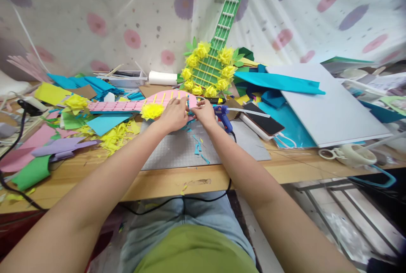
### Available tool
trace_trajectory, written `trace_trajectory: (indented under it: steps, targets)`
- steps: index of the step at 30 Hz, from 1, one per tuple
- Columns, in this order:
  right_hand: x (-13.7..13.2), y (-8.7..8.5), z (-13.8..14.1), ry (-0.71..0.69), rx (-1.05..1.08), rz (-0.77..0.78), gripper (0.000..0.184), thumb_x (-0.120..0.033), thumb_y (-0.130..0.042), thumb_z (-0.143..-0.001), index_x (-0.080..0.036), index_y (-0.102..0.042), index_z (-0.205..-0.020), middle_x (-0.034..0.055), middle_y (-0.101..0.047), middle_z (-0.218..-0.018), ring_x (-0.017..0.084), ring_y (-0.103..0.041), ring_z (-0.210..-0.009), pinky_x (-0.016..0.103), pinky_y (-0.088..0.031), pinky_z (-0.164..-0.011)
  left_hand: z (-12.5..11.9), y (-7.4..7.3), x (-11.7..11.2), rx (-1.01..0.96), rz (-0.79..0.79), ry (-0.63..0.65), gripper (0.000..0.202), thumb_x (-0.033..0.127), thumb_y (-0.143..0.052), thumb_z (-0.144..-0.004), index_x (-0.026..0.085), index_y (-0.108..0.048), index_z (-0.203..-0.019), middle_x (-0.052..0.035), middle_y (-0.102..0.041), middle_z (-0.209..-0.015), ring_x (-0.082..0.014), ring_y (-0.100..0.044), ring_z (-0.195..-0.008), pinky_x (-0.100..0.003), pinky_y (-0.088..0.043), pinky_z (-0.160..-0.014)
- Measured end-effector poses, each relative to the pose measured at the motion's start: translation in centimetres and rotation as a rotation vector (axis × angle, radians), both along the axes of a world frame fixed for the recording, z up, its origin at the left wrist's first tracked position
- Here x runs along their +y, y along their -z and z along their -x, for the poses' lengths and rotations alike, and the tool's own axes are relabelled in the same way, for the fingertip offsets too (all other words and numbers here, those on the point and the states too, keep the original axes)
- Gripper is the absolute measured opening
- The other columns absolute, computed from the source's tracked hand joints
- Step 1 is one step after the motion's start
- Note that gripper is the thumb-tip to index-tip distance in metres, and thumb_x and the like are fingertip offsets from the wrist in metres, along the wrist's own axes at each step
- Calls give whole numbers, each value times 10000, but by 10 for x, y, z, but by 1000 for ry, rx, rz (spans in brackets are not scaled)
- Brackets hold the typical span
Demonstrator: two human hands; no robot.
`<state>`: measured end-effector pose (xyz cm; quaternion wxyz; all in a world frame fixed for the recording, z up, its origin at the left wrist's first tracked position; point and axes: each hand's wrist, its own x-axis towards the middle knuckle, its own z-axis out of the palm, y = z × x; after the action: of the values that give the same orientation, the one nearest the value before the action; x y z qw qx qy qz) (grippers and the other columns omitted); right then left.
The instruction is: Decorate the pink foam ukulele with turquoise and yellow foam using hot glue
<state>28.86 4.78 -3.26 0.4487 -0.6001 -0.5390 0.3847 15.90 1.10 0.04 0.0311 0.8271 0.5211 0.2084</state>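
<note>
Your left hand (pixel 174 114) and right hand (pixel 204 112) meet at the fingertips, fingers curled down onto the right end of the pink guitar (pixel 120 106), which lies far on the table (pixel 158 182) with its neck running left. A green guitar (pixel 215 59) leans behind, a mat (pixel 177 148) lies nearer you, a glue gun (pixel 223 119) sits just right of your right hand, and a flower (pixel 151 111) just left of your left.

The person wore a yellow-green top (pixel 196 251) over faded light-blue jeans (pixel 165 219). Both forearms (pixel 127 175) were bare right down to the left hand (pixel 174 114) and the right hand (pixel 204 113).
</note>
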Motion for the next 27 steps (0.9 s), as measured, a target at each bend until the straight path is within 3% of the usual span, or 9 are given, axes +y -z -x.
trace_trajectory:
  steps: [6,13,16,18,21,24,27]
  targets:
    - [1,-1,1,28,124,30,260,-102,-558,-686,-220,-389,-844,-55,-572,-674,96,-555,-461,221,-462,-450,-5,3,2,117,14,20,564,218,-409,-791,21,-367,-1317,-149,-653,-1095,-263,-448,-1242,-445,-152,-1139]
    - [-6,-19,-3,72,227,-143,235,-157,-578,-719,-214,-405,-867,-55,-587,-744,66,-533,-476,209,-466,-497,-5,2,1,69,28,16,542,237,-473,-770,101,-389,-1288,-93,-688,-1008,-256,-483,-1211,-472,-119,-1141]
    - [-17,-26,-6,52,408,-50,243,-115,-596,-715,-214,-397,-814,-87,-532,-615,60,-494,-439,175,-412,-432,-2,-6,-3,-94,-40,-41,458,192,-474,-753,156,-443,-1209,-63,-693,-981,-238,-512,-1172,-478,-165,-1130]
    - [-25,-29,-7,21,566,58,245,-81,-602,-720,-210,-401,-775,-100,-482,-530,51,-454,-409,151,-368,-397,-2,-10,-7,-281,-61,-109,395,214,-502,-757,188,-460,-1150,-58,-684,-1005,-228,-548,-1122,-467,-290,-1074]
    - [-33,-31,-6,-26,769,198,230,-34,-585,-735,-195,-421,-725,-101,-455,-478,29,-391,-373,126,-316,-366,-5,-12,-12,-578,48,-157,385,294,-596,-741,204,-454,-1088,-60,-676,-985,-199,-630,-957,-392,-475,-883]
    - [-38,-34,-2,-53,841,239,215,-25,-572,-754,-186,-436,-712,-105,-438,-461,18,-356,-357,116,-284,-351,-9,-9,-12,-760,159,-205,419,265,-680,-676,196,-455,-1023,-48,-673,-894,-170,-664,-772,-336,-530,-732]
    - [-40,-33,0,-70,808,220,213,-52,-608,-742,-189,-447,-719,-112,-432,-468,16,-356,-360,116,-291,-353,-10,-6,-10,-893,243,-259,396,203,-680,-665,197,-443,-981,-15,-660,-796,-161,-669,-707,-318,-550,-667]
